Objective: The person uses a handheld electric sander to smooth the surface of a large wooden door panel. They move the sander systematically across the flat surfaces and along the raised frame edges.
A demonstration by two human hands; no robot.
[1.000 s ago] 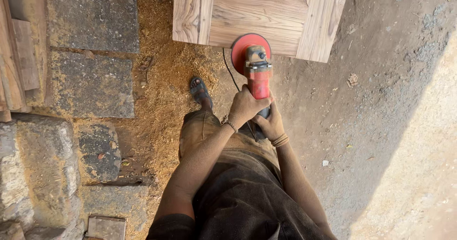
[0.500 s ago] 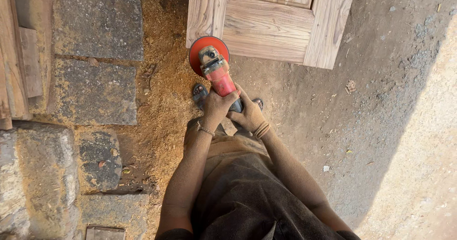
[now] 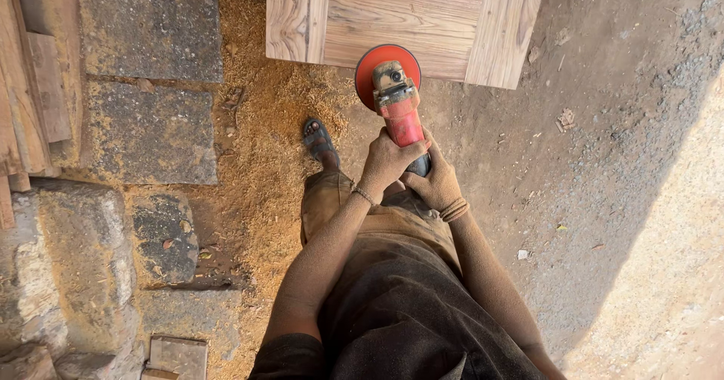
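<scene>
Two hands are closed around one power tool: the left hand [image 3: 386, 161] is wrapped over the red body of the angle grinder [image 3: 397, 108], and the right hand [image 3: 434, 184] is clasped round its dark rear end, just below and to the right. No fingers are left open on either hand.

The grinder is held at the centre of the frame, slightly above the middle. Its long axis runs almost vertically in the picture, tilted a little so that the head is up and to the left and the tail is down and to the right. The round red sanding disc [image 3: 373, 67] is pointed toward the top of the frame and overlaps the lower edge of the wooden door panel [image 3: 407, 18] lying there; whether the disc is actually pressed against the wood or merely held over it cannot be told from this angle.

As for progress, much sawdust [image 3: 256, 139] is spread over the ground to the left of the panel and around the sandalled foot [image 3: 318, 140], so a fair amount of sanding is judged to be done. The visible bottom rail looks pale and smooth, yet most of the panel is cut off by the frame, so the remaining work cannot be measured.
</scene>
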